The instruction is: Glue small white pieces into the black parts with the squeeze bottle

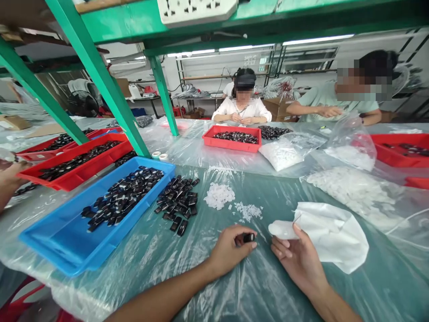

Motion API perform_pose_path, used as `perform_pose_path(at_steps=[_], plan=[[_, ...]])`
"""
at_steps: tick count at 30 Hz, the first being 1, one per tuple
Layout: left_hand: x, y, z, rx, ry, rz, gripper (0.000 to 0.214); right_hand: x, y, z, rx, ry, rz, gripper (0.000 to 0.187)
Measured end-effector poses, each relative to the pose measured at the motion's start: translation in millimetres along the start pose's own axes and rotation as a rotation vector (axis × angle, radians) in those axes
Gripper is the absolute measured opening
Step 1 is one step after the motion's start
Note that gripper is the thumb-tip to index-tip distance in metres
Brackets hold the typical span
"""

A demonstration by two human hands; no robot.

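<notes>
Left hand [229, 251] pinches a black piece [248, 238] over the table [254, 290]; right hand [303, 264] grips a white object [284, 230]. A careless left-hand sweep could scatter the white bits [248, 211] just beyond; the white sheet [335, 232] beside the right could snag. Loose black pieces [177, 197], a blue tray [55, 243] and a green post [107, 85] hamper leftward reach.

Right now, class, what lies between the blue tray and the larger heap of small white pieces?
A loose pile of black parts lies between the blue tray and the larger white heap; the head view shows it.
</notes>
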State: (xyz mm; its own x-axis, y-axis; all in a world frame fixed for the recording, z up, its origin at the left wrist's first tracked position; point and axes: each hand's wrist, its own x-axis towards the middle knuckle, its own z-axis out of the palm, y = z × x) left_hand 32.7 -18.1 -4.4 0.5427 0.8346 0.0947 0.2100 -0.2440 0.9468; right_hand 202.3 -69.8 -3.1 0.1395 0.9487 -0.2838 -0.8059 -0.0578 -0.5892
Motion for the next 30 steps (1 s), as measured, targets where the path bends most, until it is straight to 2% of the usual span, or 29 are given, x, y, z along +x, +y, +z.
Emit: perform_pose_path(at_steps=[5, 15, 23, 30], plan=[[0.1, -3.6, -0.7, -0.002, -0.020, 0.034, 0.025, -0.7, 0.3, -0.9, -0.241, 0.034, -0.111, 0.029], [1.5, -0.6, -2.7, 0.047, 0.025, 0.068, 0.022, -1.3, -1.2, -4.7, -0.488, 0.125, -0.206, 0.027], [3.2, -0.9, -3.6, 0.097, -0.003, 0.057, 0.023, -3.8, 1.2, -7.0, -0.676, 0.152, -0.286, 0.027], [5.5, -1.5, -4.1, 0.126, -0.015, 0.057, 0.022, -13.4, -1.0, -2.5, -0.995, 0.190, -0.430, 0.028]])
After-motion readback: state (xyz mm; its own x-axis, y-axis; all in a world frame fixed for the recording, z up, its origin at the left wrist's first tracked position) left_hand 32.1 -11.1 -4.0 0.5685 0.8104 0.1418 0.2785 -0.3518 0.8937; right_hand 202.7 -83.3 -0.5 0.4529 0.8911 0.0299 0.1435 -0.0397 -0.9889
